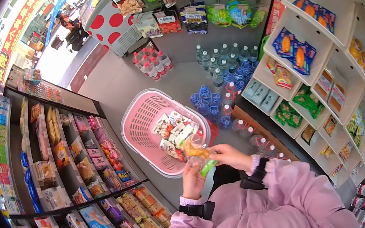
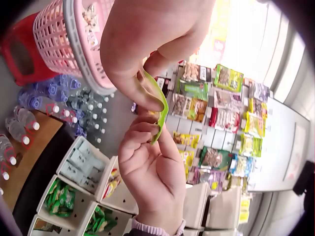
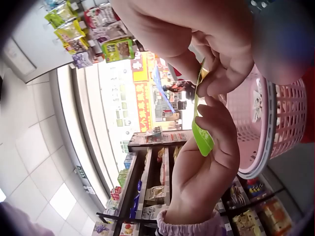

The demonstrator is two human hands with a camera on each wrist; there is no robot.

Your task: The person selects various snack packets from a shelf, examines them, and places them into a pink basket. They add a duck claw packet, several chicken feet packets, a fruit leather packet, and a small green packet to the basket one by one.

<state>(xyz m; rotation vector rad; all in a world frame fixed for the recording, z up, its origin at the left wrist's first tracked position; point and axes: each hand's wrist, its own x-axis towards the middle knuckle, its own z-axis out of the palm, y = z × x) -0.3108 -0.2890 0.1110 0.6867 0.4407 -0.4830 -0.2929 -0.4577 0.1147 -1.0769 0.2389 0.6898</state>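
Both hands pinch a small clear snack packet (image 1: 195,152) with golden-brown contents and a green edge. The left hand (image 1: 193,181) grips it at the lower left, while the right hand (image 1: 230,157) holds its right side. In the left wrist view, the packet's green strip (image 2: 161,105) runs between the fingers of the two hands. The right wrist view shows the green end (image 3: 202,139) sticking out past the left hand (image 3: 209,164). Just beyond the hands stands a pink shopping basket (image 1: 135,115) with several white-and-red snack packets (image 1: 173,131) inside.
Something red (image 1: 213,132) shows under the basket. Water bottles (image 1: 224,62) and red-capped bottles (image 1: 153,65) stand on the floor ahead. Snack shelves (image 1: 65,148) line the left, and tilted white bins (image 1: 280,85) rise on the right. Bagged snacks (image 1: 168,21) hang on the far wall.
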